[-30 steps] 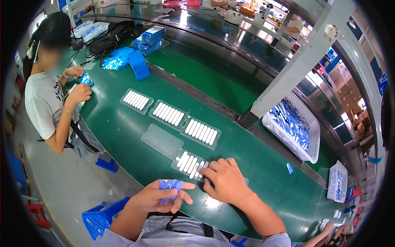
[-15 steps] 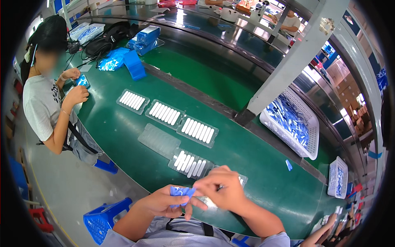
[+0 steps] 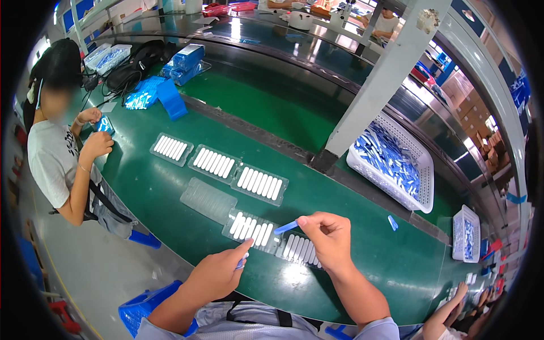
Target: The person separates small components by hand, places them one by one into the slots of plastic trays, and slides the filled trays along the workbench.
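Observation:
My right hand (image 3: 328,235) pinches a slim blue stick (image 3: 287,228) by one end. The stick slants over the right edge of a clear tray (image 3: 228,230) filled with a row of white rounded sticks (image 3: 247,228). My left hand (image 3: 215,273) has its index finger stretched to the near edge of that tray, by the sticks. Its other fingers curl around small blue-and-white pieces (image 3: 242,261), mostly hidden by the hand. Partly behind my right hand lies another tray of white sticks (image 3: 300,248). An unfilled clear tray (image 3: 207,199) lies to the left.
Three filled trays (image 3: 259,184) form a row farther back. White baskets (image 3: 428,201) of blue-and-white sticks stand at the right, beyond a grey post (image 3: 377,85). One loose blue piece (image 3: 392,222) lies nearby. A co-worker (image 3: 54,147) handles a blue packet at left. A blue stool (image 3: 133,311) stands below.
My hands have moved apart and forward to the trays. The right hand now holds a single blue stick away from the left, which has extended its index finger. The view has shifted slightly.

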Demonstrator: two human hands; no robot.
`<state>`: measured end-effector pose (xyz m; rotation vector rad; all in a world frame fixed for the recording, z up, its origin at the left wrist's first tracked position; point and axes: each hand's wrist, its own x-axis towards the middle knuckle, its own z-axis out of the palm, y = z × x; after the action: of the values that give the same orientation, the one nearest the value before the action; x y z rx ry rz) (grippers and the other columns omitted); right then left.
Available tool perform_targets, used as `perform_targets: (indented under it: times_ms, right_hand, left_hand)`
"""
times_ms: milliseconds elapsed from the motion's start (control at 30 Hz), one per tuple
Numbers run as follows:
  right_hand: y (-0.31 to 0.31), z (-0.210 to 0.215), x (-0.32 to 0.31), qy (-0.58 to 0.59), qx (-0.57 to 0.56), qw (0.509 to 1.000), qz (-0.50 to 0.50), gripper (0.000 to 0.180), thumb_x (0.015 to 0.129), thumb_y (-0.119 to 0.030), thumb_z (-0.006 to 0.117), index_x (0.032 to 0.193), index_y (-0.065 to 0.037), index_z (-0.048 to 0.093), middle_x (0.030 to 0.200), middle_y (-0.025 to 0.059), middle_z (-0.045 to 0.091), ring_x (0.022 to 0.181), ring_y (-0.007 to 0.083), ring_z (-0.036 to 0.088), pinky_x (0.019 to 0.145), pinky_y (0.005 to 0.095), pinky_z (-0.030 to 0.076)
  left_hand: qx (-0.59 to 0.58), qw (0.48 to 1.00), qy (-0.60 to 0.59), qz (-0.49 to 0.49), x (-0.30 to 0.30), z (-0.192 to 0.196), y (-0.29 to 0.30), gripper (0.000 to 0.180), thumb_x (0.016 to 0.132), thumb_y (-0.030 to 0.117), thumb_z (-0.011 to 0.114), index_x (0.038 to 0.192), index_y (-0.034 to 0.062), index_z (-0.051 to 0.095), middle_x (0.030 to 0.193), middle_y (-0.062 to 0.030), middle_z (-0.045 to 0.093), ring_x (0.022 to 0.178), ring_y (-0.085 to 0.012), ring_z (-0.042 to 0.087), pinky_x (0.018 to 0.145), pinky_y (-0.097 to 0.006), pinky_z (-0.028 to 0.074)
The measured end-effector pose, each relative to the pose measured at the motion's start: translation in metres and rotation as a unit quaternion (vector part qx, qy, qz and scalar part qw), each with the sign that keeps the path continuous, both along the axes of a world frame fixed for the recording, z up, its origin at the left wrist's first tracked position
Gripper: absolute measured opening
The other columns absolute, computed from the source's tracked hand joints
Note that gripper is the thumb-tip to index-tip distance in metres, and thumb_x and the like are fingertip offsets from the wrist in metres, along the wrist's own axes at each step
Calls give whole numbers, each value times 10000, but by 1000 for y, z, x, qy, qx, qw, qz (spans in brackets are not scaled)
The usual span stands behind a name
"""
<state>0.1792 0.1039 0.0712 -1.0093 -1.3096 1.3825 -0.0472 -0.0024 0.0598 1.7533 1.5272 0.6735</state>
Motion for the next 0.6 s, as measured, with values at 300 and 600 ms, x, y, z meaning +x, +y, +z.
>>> perform_targets:
  times_ms: [300,600]
  right_hand:
    - [13,2,12,-339,405,849,-24,47,788,-130,810,806,-124,767,577,-17,512,557,150,465,691,335,393]
    - [-7,-19,6,-463,498,724,120,92,833,-174,744,820,-84,730,654,-24,560,672,163,544,702,342,390]
  left_hand:
    - [-3,977,209,-53,4,13,17,505,859,61,605,1362,71,558,1011,-158,686,843,-361,681,708,-455,545]
    - [15,955,266,-129,-3,23,31,510,850,78,623,1356,94,562,906,-118,668,758,-329,672,626,-444,528]
